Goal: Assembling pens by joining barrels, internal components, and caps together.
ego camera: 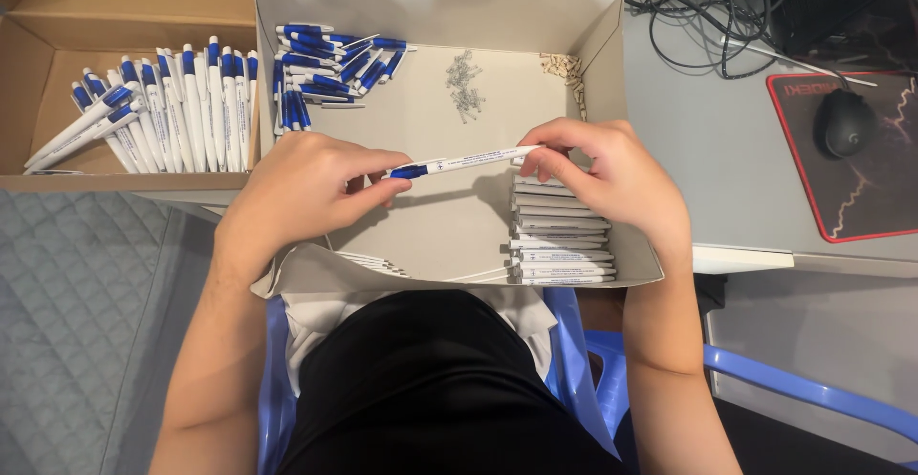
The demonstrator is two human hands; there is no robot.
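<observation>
Bright, even overhead light; sharp, soft shadows.

Pen [464, 161], white with blue end: held between left hand [306, 188] and right hand [602, 174]; white barrels [559, 236] stacked just below right grip.

Small grey parts [464, 83] too tiny to identify; mouse pad [861, 198] cut off right.

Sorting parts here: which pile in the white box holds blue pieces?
The pile of blue pen caps in the box's far left corner; the springs and white barrels show no blue.
</observation>
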